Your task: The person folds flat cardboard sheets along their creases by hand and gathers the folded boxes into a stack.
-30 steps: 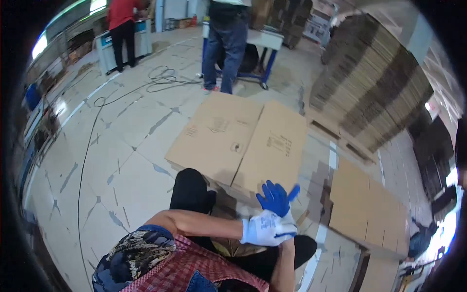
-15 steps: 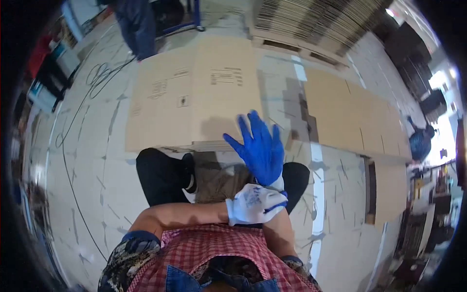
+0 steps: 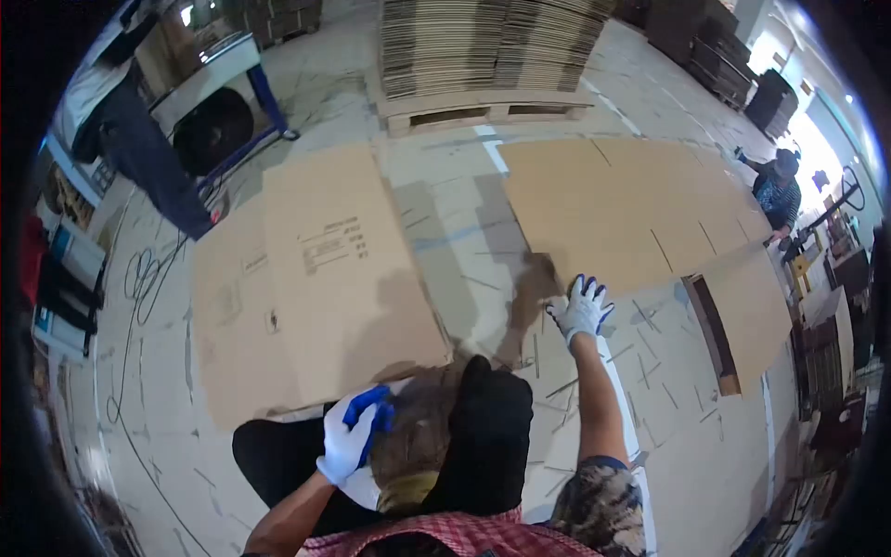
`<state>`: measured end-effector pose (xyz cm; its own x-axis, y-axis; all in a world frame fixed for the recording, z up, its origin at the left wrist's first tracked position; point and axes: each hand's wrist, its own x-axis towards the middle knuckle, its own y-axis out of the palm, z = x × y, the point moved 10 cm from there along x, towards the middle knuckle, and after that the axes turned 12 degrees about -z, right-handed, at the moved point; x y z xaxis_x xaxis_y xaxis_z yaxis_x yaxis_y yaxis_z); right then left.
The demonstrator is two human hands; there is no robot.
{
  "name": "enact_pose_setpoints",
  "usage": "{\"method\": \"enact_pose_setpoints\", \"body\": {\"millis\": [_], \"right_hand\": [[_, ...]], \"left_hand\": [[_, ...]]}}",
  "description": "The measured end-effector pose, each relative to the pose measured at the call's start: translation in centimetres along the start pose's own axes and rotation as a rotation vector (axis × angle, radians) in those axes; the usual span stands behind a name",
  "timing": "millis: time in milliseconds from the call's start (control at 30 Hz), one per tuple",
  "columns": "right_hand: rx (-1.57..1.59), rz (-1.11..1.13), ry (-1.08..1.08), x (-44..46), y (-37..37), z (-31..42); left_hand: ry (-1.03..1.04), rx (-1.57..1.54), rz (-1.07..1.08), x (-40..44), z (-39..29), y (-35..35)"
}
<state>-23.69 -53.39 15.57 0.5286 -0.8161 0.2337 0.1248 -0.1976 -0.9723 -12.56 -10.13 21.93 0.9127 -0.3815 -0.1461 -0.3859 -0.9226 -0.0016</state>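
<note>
My right hand (image 3: 582, 309), in a white glove with blue fingertips and palm, reaches forward with fingers spread. It is at the near edge of the flat cardboard sheets (image 3: 603, 209) on the right; I cannot tell whether it touches them. My left hand (image 3: 353, 434), gloved alike, hovers over my left knee, its fingers loosely curled and no object visible in them. Just ahead of it lies a stack of printed flat cardboard (image 3: 362, 278), with dark lettering on top. Between my legs a brown surface (image 3: 418, 427) shows partly.
A tall stack of cardboard (image 3: 492, 46) rests on a wooden pallet (image 3: 436, 121) ahead. A smaller cardboard piece (image 3: 742, 325) lies at right. One person (image 3: 148, 148) stands by a wheeled table (image 3: 213, 79); another (image 3: 780, 190) bends at far right. A black cable (image 3: 125, 353) runs along the floor.
My left hand has let go of the right glove's cuff and moved left to my knee. My right hand has turned over and reached toward the right-hand sheets. My view has swung right and upward.
</note>
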Motion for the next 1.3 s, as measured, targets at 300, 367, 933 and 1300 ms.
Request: {"method": "enact_pose_setpoints", "body": {"millis": [300, 367, 933, 1300], "right_hand": [[-0.008, -0.179, -0.455, 0.2, -4.1, 5.3], [0.208, -0.284, -0.378, -1.3, -16.1, 5.8], [2.357, 0.307, 0.776, 0.6, 12.5, -11.4], [2.197, 0.446, 0.282, -8.4, -13.9, 6.7]], "left_hand": [[-0.07, -0.003, -0.006, 0.1, 1.4, -1.1], [-0.117, 0.007, 0.014, 0.5, 2.6, 0.0], [-0.012, 0.066, 0.119, -0.7, -2.7, 1.7], [0.13, -0.121, -0.171, 0.2, -5.1, -11.1]]}}
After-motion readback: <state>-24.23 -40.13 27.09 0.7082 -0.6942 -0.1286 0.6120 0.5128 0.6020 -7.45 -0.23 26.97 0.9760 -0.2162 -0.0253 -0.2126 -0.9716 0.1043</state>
